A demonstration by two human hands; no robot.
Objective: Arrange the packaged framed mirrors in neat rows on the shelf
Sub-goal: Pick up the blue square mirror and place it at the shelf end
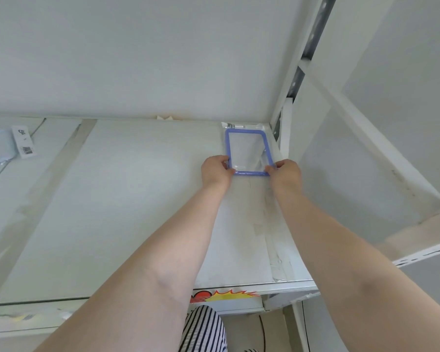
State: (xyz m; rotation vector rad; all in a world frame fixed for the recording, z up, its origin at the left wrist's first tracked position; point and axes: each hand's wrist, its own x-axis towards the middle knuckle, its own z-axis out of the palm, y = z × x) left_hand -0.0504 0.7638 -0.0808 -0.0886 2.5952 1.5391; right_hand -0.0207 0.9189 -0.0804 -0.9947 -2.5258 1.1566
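White shelf (127, 199) w/ a white back wall, pretty bare, taped seams running across the surface. Blue-framed mirror (248, 151) in clear plastic wrap lying flat at the far right back corner, top edge w/ the label strip right up against the back wall, right side just beside the white upright post (286, 123). Left hand (217, 171) on the near-left corner of the frame, fingers (226, 165) pinched together on the blue edge. Right hand (286, 174) on the near-right corner, same deal, fingers clamped on the frame. Both bare forearms stretched out over the shelf from the bottom of the view. Mirror's long side running front to back, roughly square w/ the shelf edge, maybe tilted a hair, can't really tell. Way over on the far left, another packaged item (0, 146), pale blue w/ a white barcode label, only partly in view, well apart from the blue one. Red/yellow starburst sticker (226, 295) on the shelf's front lip, striped black & white clothing (206, 331) below that.
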